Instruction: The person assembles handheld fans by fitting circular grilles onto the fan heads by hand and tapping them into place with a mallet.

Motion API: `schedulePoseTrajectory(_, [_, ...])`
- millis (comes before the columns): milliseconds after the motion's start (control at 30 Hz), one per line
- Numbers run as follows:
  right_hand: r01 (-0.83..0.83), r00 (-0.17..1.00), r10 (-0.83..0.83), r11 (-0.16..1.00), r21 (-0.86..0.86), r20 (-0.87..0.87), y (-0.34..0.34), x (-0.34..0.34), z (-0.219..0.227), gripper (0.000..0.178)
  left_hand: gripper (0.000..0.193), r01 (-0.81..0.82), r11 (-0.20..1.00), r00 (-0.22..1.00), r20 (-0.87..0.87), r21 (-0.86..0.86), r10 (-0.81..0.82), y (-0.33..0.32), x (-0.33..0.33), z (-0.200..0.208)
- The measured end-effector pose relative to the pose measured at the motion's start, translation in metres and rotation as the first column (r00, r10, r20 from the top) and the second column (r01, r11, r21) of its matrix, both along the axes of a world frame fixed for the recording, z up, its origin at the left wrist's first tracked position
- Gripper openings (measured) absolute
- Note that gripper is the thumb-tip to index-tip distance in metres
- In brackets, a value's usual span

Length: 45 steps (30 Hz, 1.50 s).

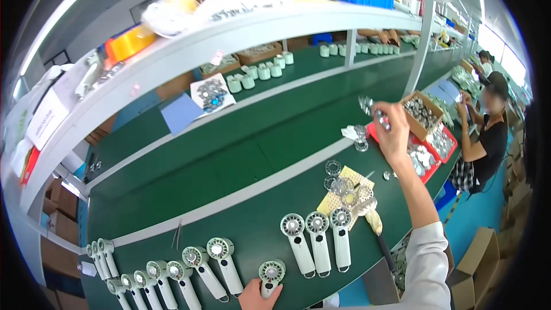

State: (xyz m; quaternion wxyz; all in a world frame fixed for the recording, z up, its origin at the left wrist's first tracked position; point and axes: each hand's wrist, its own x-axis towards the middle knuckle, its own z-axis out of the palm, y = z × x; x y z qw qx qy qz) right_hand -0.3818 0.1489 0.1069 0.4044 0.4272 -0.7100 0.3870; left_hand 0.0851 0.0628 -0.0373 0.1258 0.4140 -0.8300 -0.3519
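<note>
Near the front edge, my left hand (pixel 259 297) is closed round the handle of a pale green handheld fan (pixel 271 271), its round head facing up. My right hand (pixel 395 132) is raised over the red bins at the right, fingers curled round shiny silver fan covers (pixel 381 119). Another round cover (pixel 365 104) shows beside its fingertips. To the right of the held fan, three similar handheld fans (pixel 317 224) lie side by side. Several more fans (pixel 195 257) lie in rows to the left.
Red bins (pixel 429 173) and a cardboard box (pixel 422 116) hold small metal parts. Clear rings and a brush lie about a yellow perforated sheet (pixel 332 202). Tweezers (pixel 177 234) lie left. A loaded shelf (pixel 241 23) spans overhead; a co-worker (pixel 488 120) sits at the right.
</note>
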Motion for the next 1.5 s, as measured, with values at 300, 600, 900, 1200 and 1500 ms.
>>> schedulePoseTrajectory(300, [-0.074, 0.847, -0.012, 0.988, -0.139, -0.531, -0.139, -0.039, 0.208, 0.027, 0.051, -0.003, 0.983, 0.994, -0.105, -0.182, -0.016, 0.002, -0.005, -0.025])
schedulePoseTrajectory(600, [-0.129, 0.992, 0.12, 0.936, -0.327, -0.047, -0.102, -0.005, 0.183, 0.024, 0.05, 0.021, 0.975, 0.979, -0.194, -0.221, -0.065, 0.002, 0.001, -0.04])
schedulePoseTrajectory(900, [-0.473, 0.239, 0.632, 0.739, -0.479, 0.737, -0.019, 0.144, 0.05, 0.012, 0.055, 0.174, 0.979, 0.983, 0.078, -0.11, -0.166, 0.005, 0.009, -0.015])
schedulePoseTrajectory(1200, [-0.485, -0.11, 0.43, 0.764, -0.426, 0.896, -0.001, 0.229, -0.049, 0.038, 0.048, 0.219, 0.954, 0.976, 0.04, -0.206, -0.216, -0.002, 0.004, 0.0])
schedulePoseTrajectory(1500, [-0.533, -0.208, 0.275, 0.773, -0.344, 0.939, 0.011, 0.281, -0.089, 0.035, 0.047, 0.026, 0.983, 0.973, -0.223, -0.18, -0.066, -0.005, 0.02, 0.021])
